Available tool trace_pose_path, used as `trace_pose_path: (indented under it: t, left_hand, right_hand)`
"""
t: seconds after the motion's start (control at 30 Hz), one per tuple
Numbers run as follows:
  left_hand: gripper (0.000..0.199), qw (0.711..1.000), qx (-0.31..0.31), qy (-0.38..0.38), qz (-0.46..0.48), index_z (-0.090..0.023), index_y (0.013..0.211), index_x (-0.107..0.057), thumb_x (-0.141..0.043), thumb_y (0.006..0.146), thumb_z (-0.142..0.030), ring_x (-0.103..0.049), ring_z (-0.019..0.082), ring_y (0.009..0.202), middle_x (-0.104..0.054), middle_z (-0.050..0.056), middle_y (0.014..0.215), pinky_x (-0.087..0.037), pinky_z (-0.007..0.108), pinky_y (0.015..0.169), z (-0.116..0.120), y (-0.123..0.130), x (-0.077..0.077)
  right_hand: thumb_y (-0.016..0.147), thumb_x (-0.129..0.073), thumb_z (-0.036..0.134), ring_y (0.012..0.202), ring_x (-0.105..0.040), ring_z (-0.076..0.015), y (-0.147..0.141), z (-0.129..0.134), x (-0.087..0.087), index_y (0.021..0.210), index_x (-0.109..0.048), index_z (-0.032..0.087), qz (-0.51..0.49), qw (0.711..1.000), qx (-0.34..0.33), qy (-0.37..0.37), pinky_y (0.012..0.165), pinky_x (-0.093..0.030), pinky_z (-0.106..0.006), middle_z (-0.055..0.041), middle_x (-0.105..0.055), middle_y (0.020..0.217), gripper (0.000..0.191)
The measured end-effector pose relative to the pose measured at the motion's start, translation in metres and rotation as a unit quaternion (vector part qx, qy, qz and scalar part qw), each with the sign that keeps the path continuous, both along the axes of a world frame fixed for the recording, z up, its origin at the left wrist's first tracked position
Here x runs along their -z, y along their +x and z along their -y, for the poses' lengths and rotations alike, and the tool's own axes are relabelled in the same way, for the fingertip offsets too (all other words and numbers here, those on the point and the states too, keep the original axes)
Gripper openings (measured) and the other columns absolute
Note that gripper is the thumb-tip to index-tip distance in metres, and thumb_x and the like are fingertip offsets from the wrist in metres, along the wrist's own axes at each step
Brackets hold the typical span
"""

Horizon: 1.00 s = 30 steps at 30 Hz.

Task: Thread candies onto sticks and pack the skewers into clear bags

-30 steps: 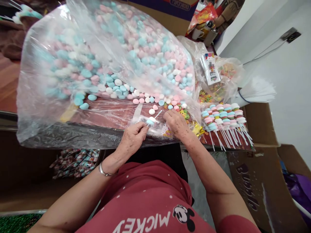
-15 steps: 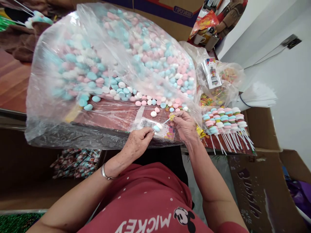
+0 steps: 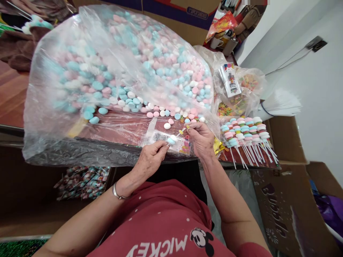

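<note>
My left hand (image 3: 153, 157) is closed in a pinch on a skewer of marshmallows (image 3: 172, 139), one blue and one white side by side. A thin white stick runs from them up to the right, with a small yellow gummy candy (image 3: 181, 132) around it. Close by, the fingertips of my right hand (image 3: 202, 139) pinch another small yellow gummy (image 3: 187, 126). A red gummy ring (image 3: 187, 136) shows beside the right fingers. Beneath both hands lies a printed clear packet (image 3: 160, 137). Loose marshmallows (image 3: 167, 126) rest just beyond the hands.
A big clear plastic bag (image 3: 120, 71) of pink, blue and white marshmallows covers much of the table. At right sit finished marshmallow skewers (image 3: 245, 132), gummy bags (image 3: 233, 107), a silver packet (image 3: 229, 80) and white sticks (image 3: 284, 103). An open box (image 3: 80, 184) below left contains wrapped candies.
A yellow gummy now sits on the stick, slightly apart from my right fingers, which hold another yellow piece. The left hand keeps its pinch. The whole view has shifted slightly.
</note>
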<state>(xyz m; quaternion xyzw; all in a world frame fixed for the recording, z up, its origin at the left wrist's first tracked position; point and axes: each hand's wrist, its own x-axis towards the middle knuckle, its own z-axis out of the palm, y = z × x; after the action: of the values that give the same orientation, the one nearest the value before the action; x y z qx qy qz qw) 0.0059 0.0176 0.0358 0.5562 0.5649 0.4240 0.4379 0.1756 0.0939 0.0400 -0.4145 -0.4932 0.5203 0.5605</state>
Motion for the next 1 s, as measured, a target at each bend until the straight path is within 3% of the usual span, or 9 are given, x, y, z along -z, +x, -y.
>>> trace_pose_path:
  t: [0.27,0.6,0.8,0.93,1.0]
  left_hand:
    - [0.032,1.000,0.003,-0.001,0.012,-0.020,0.057,-0.049,-0.051,0.086,-0.035,-0.043,0.011,0.050,-0.046,-0.005,0.049,-0.036,0.024,0.054,0.002,0.000,0.004]
    - [0.030,0.999,-0.001,0.003,0.033,-0.020,0.058,-0.051,-0.052,0.086,-0.032,-0.042,0.011,0.049,-0.046,-0.005,0.049,-0.036,0.023,0.052,0.002,0.002,0.004]
    - [0.029,0.999,-0.002,-0.003,0.039,-0.019,0.060,-0.054,-0.053,0.086,-0.032,-0.041,0.010,0.048,-0.046,-0.005,0.049,-0.035,0.023,0.052,0.001,0.004,0.006]
    - [0.027,0.999,-0.007,0.007,0.046,-0.019,0.060,-0.053,-0.053,0.086,-0.030,-0.041,0.010,0.048,-0.046,-0.006,0.048,-0.034,0.023,0.052,0.000,0.006,0.005]
    - [0.027,0.998,-0.020,0.016,0.051,-0.019,0.060,-0.053,-0.054,0.085,-0.029,-0.041,0.010,0.048,-0.047,-0.006,0.049,-0.033,0.023,0.051,-0.002,0.004,0.005]
  right_hand:
    - [0.066,-0.080,0.029,0.069,-0.064,-0.0128,-0.003,0.005,0.000,0.076,-0.071,0.021,-0.016,0.999,-0.015,-0.025,0.065,-0.054,-0.027,-0.0011,-0.075,0.084,0.016]
    - [0.066,-0.082,0.032,0.067,-0.067,-0.0124,-0.005,0.006,0.001,0.074,-0.068,0.020,-0.075,0.995,-0.022,-0.064,0.065,-0.058,-0.027,-0.0013,-0.076,0.086,0.021]
    - [0.078,-0.072,0.036,0.073,-0.069,-0.0138,-0.006,0.015,0.012,0.089,-0.073,0.022,0.068,0.997,0.000,0.031,0.069,-0.060,-0.028,0.0000,-0.076,0.086,0.017]
    - [0.090,-0.058,0.036,0.095,-0.071,-0.0172,-0.002,0.026,0.010,0.103,-0.074,0.026,0.240,0.957,-0.044,0.156,0.089,-0.057,-0.032,-0.0017,-0.076,0.104,0.022]
    - [0.094,-0.053,0.037,0.101,-0.070,-0.0179,0.007,0.024,0.006,0.115,-0.071,0.027,0.276,0.943,-0.058,0.177,0.093,-0.056,-0.033,-0.0018,-0.075,0.111,0.029]
